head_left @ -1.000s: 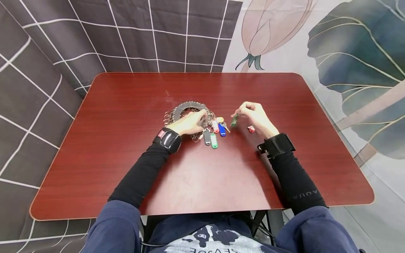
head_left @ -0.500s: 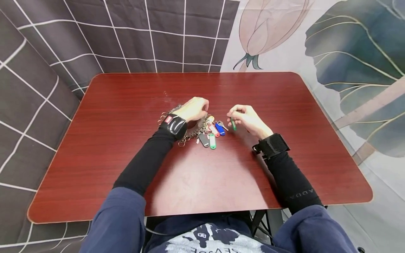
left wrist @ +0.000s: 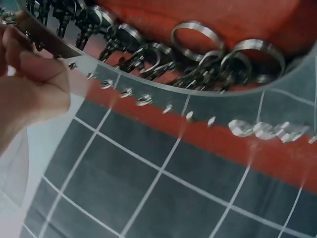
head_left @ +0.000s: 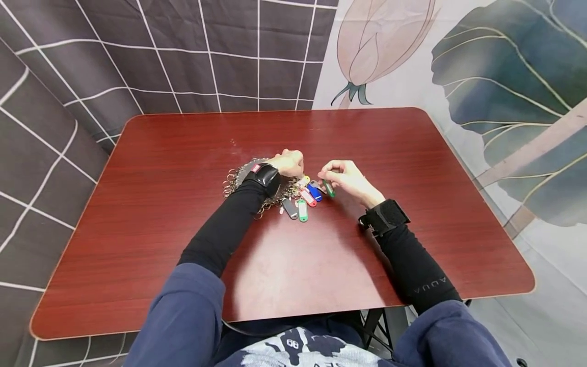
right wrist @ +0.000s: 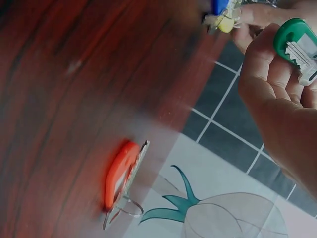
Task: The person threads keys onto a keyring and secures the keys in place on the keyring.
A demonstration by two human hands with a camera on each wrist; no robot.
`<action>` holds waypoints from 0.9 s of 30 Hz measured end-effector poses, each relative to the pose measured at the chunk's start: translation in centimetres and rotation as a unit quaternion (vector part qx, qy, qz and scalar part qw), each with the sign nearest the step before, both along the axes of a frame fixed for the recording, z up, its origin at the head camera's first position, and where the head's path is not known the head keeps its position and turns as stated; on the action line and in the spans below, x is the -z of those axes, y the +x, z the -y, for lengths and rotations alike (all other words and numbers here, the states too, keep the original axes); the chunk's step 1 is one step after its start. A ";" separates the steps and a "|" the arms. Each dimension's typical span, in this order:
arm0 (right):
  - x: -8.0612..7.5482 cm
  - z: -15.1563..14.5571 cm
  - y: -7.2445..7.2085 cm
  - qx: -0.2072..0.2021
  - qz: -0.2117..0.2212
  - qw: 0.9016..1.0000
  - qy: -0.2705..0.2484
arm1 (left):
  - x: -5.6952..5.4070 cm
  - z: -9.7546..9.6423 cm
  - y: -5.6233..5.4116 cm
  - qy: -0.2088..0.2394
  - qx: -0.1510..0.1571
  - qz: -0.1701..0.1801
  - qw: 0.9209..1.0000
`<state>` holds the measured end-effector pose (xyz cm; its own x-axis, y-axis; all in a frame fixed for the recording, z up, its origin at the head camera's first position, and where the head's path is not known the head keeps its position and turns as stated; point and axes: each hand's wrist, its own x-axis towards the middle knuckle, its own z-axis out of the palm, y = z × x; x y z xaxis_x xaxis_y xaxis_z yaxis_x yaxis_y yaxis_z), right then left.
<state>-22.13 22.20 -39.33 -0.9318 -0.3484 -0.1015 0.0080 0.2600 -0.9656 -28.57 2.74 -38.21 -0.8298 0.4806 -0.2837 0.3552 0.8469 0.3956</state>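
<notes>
My left hand (head_left: 288, 163) holds the right edge of a large flat metal ring (left wrist: 208, 106), which stands tilted off the table. Small clasps and split rings (left wrist: 195, 39) hang all round its edge. In the right wrist view my right hand (right wrist: 277, 84) pinches a green key tag (right wrist: 291, 33) with a silver key (right wrist: 301, 62). Just left of that hand, the cluster at the ring has a yellow tag (head_left: 303, 181), a blue tag (head_left: 314, 192), a red tag (head_left: 309, 197), a grey tag (head_left: 290, 209) and another green tag (head_left: 302, 210).
A separate red key tag (right wrist: 121, 171) with a key and split ring lies on the table, seen in the right wrist view. The reddish-brown table (head_left: 151, 229) has rounded corners. A grey checked cloth (head_left: 234, 66) hangs behind it.
My left hand has gone from lying across the ring to holding its right edge, and the ring has tilted up. My right hand has carried the green key tag left, closer to the cluster.
</notes>
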 end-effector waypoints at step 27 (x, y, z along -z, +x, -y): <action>0.6 4.4 -1.7 -0.002 -0.219 0.963 0.157 | 0.2 2.8 2.2 0.272 0.005 -0.067 0.960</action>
